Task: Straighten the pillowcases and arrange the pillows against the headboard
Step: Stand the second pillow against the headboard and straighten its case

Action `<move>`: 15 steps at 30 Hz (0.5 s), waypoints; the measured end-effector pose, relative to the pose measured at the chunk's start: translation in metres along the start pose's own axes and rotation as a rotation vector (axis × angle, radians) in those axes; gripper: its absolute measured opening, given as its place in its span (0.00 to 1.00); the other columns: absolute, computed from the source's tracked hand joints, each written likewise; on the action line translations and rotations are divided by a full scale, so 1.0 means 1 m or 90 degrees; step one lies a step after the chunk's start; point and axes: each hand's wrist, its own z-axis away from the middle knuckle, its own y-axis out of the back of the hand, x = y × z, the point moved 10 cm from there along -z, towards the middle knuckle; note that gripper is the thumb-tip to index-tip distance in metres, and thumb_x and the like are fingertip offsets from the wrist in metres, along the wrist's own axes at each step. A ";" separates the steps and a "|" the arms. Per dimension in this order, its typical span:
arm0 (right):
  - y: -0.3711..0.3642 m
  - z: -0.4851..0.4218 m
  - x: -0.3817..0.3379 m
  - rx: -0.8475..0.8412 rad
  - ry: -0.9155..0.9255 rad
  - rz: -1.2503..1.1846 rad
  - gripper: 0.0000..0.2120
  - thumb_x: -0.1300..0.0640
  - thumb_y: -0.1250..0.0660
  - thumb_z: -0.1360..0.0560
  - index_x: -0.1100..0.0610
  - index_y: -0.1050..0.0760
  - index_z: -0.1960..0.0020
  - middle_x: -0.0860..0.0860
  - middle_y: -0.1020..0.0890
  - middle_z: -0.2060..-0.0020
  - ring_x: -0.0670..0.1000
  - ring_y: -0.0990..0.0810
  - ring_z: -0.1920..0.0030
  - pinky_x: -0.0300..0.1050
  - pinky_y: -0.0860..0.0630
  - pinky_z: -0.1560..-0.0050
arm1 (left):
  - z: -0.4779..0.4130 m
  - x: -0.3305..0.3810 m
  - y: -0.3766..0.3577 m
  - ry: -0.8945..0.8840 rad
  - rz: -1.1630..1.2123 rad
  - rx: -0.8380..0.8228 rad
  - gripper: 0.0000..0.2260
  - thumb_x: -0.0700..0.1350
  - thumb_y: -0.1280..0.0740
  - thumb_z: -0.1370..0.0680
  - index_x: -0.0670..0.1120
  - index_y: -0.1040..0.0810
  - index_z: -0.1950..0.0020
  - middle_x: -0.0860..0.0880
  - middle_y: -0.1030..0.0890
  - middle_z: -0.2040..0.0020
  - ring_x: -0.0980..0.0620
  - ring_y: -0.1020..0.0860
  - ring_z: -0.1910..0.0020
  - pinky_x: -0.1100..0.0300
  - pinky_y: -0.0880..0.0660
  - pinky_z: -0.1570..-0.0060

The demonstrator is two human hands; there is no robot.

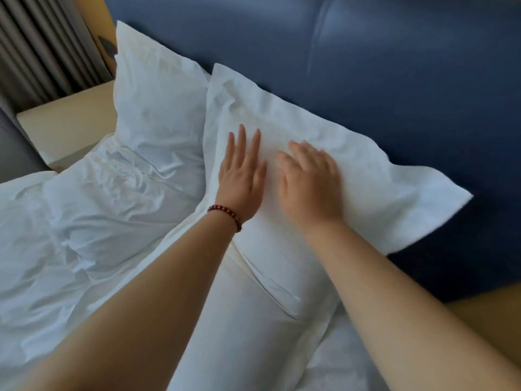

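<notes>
Both pillows lean on the headboard (394, 80). Left hand (242, 176) and right hand (310, 184) — fingers flat, gripping nothing — press the near pillow (352, 179). Far pillow (158, 108) placed; creases remain — nearly done.

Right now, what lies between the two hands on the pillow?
Only a bare strip of the white pillow; the left hand and right hand rest on it apart. The head view shows this.
</notes>
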 end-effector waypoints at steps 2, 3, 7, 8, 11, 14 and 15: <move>-0.014 0.003 0.007 -0.024 0.020 0.084 0.17 0.52 0.41 0.20 0.52 0.26 0.32 0.56 0.26 0.31 0.58 0.30 0.29 0.55 0.38 0.30 | -0.014 -0.010 -0.019 -0.027 -0.015 -0.018 0.27 0.59 0.56 0.19 0.56 0.55 0.21 0.55 0.60 0.21 0.52 0.62 0.21 0.56 0.62 0.24; -0.020 0.006 0.010 -0.031 0.033 0.111 0.19 0.50 0.42 0.19 0.52 0.28 0.30 0.56 0.28 0.29 0.58 0.32 0.28 0.55 0.40 0.29 | -0.018 -0.022 -0.030 -0.018 -0.021 -0.020 0.27 0.60 0.56 0.19 0.57 0.55 0.20 0.56 0.62 0.21 0.53 0.62 0.21 0.54 0.62 0.24; -0.034 0.015 0.011 -0.019 0.037 0.160 0.19 0.50 0.43 0.17 0.51 0.30 0.28 0.56 0.30 0.28 0.58 0.33 0.27 0.54 0.41 0.29 | -0.006 -0.117 -0.037 0.319 0.152 0.084 0.27 0.55 0.53 0.16 0.48 0.55 0.19 0.49 0.58 0.19 0.51 0.59 0.21 0.55 0.61 0.23; -0.034 0.017 0.012 -0.013 0.036 0.170 0.19 0.50 0.44 0.17 0.51 0.31 0.28 0.56 0.30 0.28 0.58 0.33 0.27 0.54 0.40 0.29 | 0.005 -0.127 -0.036 0.343 0.189 0.109 0.28 0.54 0.52 0.16 0.46 0.55 0.19 0.49 0.58 0.19 0.52 0.59 0.21 0.58 0.62 0.24; -0.036 0.022 0.013 -0.006 0.046 0.181 0.20 0.50 0.44 0.17 0.51 0.32 0.26 0.55 0.31 0.27 0.58 0.33 0.27 0.54 0.40 0.29 | 0.035 -0.126 -0.053 0.214 0.178 0.052 0.31 0.59 0.53 0.19 0.47 0.56 0.19 0.57 0.57 0.22 0.57 0.57 0.21 0.64 0.60 0.25; -0.039 0.024 0.010 -0.014 0.049 0.194 0.20 0.50 0.44 0.17 0.51 0.33 0.26 0.55 0.32 0.26 0.58 0.34 0.26 0.55 0.40 0.29 | 0.066 -0.197 -0.086 0.434 0.181 -0.066 0.38 0.68 0.59 0.25 0.48 0.45 0.20 0.49 0.43 0.20 0.50 0.44 0.22 0.52 0.50 0.23; -0.038 0.024 0.007 -0.009 0.041 0.198 0.20 0.51 0.44 0.17 0.51 0.33 0.26 0.55 0.32 0.26 0.58 0.34 0.26 0.56 0.40 0.29 | 0.070 -0.210 -0.088 0.499 0.147 -0.102 0.36 0.66 0.59 0.23 0.48 0.42 0.21 0.47 0.41 0.21 0.47 0.44 0.22 0.48 0.50 0.23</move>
